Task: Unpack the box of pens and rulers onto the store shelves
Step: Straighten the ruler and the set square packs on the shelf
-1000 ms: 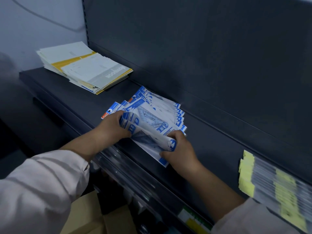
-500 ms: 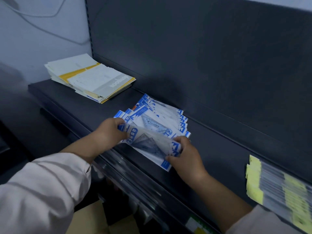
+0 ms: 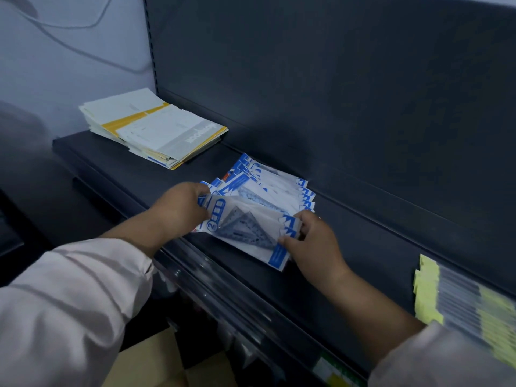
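lying at the left end of the dark metal shelf [image 3: 111,169] is a stack of white and yellow paper booklets [image 3: 156,129]. your left hand [image 3: 178,208] pinches the left edge of the top clear blue-and-white packet of triangular rulers [image 3: 245,224], bowed over the fanned pile of like packets [image 3: 279,188] mid-shelf, and your right hand [image 3: 315,241] grips its right edge. blurred yellow-tagged clear packs [image 3: 460,303] lie far right.

The ruler packets [image 3: 279,191] are showing white with blue zigzag edging. The booklet stack [image 3: 156,132] is showing cream with a yellow band. The shelf [image 3: 125,169] is appearing matt black.
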